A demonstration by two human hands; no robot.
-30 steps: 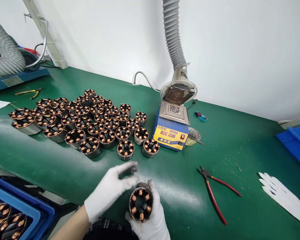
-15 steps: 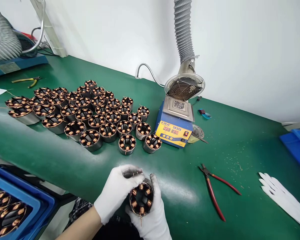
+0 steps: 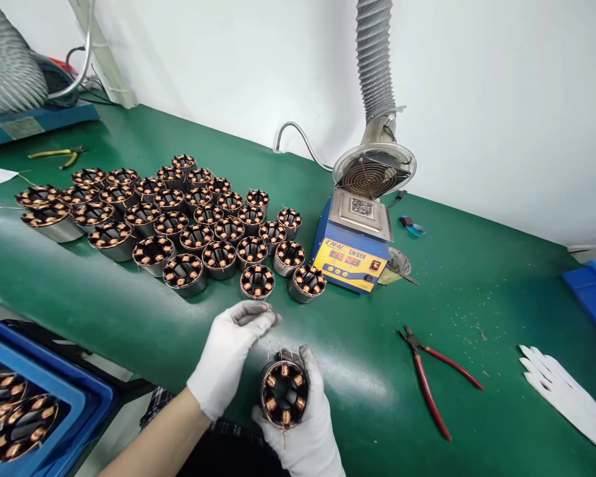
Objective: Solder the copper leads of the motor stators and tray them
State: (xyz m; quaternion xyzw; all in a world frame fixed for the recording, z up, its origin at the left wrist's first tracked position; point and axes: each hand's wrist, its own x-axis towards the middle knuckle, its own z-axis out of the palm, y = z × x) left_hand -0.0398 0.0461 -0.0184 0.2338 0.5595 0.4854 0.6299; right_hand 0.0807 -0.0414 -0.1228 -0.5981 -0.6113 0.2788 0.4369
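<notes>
My right hand (image 3: 308, 417), in a white glove with darkened fingertips, is closed round a motor stator (image 3: 264, 387) with copper coils in a dark metal ring. Thin wire ends rise from the stator's far side, and a short twisted copper wire hangs from its near edge. My left hand (image 3: 231, 354), also gloved, is above and left of the stator, apart from it. Its thumb and fingers are pressed together in a pinch; whether anything is between them I cannot make out. Several similar stators (image 3: 183, 273) stand in rows on the green table beyond.
A blue and yellow solder pot (image 3: 350, 258) stands under an extractor hood (image 3: 375, 173). Red-handled pliers (image 3: 430, 391) and a loose white glove (image 3: 566, 391) lie to the right, among wire scraps. A blue bin (image 3: 74, 404) with stators is at lower left; yellow-handled pliers (image 3: 62, 156) lie farther back.
My left hand has moved up and away from the stator, so the thin wire ends now stand free. My right hand still holds the stator, nearly in the same place.
</notes>
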